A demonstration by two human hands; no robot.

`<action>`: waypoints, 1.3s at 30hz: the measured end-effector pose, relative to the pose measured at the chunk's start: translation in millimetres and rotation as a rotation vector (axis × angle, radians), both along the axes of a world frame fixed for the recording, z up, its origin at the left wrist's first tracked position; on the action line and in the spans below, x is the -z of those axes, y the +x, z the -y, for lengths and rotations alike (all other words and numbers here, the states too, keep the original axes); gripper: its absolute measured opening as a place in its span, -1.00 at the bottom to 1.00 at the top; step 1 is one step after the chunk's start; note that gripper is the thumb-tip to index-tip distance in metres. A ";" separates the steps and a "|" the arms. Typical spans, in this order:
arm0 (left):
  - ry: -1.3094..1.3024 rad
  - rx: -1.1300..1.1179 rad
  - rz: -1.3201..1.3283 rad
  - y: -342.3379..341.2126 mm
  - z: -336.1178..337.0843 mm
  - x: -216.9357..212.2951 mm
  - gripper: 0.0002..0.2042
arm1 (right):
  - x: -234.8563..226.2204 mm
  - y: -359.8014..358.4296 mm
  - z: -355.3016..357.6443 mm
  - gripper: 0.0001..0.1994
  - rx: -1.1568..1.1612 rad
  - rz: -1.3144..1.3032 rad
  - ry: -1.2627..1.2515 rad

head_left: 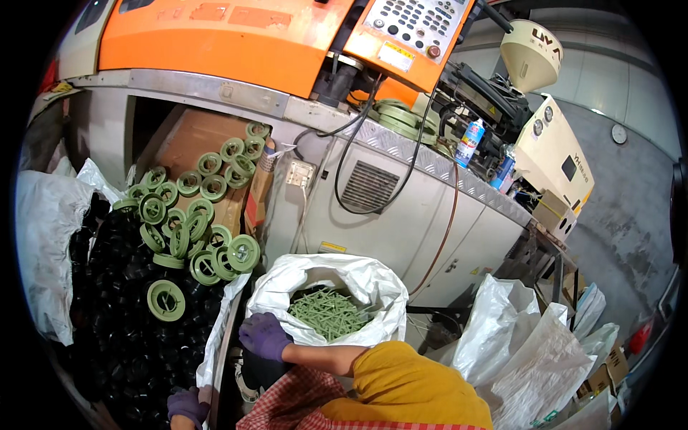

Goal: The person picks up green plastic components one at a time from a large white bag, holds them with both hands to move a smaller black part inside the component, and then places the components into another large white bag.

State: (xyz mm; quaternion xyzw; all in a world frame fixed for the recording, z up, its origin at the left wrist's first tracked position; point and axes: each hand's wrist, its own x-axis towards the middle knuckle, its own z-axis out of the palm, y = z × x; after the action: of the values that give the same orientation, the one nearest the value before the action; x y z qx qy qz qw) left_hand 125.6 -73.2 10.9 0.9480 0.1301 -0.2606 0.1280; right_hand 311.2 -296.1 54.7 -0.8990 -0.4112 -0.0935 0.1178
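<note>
My right hand [265, 337], in a purple glove, lies over my dark-clothed knee beside the near left rim of a white woven sack [390, 304]. Its fingers drape loosely, and I see nothing in them. Inside the sack is a heap of thin green plastic sticks [330, 314]. At the lower edge my left hand [188, 407], also gloved, is by the plastic-lined side [215, 351] of a container; its fingers are mostly hidden. Black plastic pieces [143, 365] fill that container. One round green plastic part [165, 300] with inner spokes lies on them.
Several more green rings [213, 187] spill down a brown cardboard chute [172, 143] under an orange machine [222, 43]. Its grey cabinet [430, 229] stands behind the sack, with a dangling black cable [337, 186]. White plastic bags [530, 351] stand at right.
</note>
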 end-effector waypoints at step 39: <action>-0.035 0.012 0.093 -5.4 11.3 -15.8 -0.55 | 48.4 29.0 6.2 -0.88 -0.146 -0.066 0.237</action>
State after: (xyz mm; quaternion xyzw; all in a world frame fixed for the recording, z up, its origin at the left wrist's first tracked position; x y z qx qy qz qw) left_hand 120.2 -84.5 26.7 0.9575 0.1139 -0.2191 0.1491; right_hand 340.2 -302.3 6.3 -0.8492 -0.4574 -0.1027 0.2429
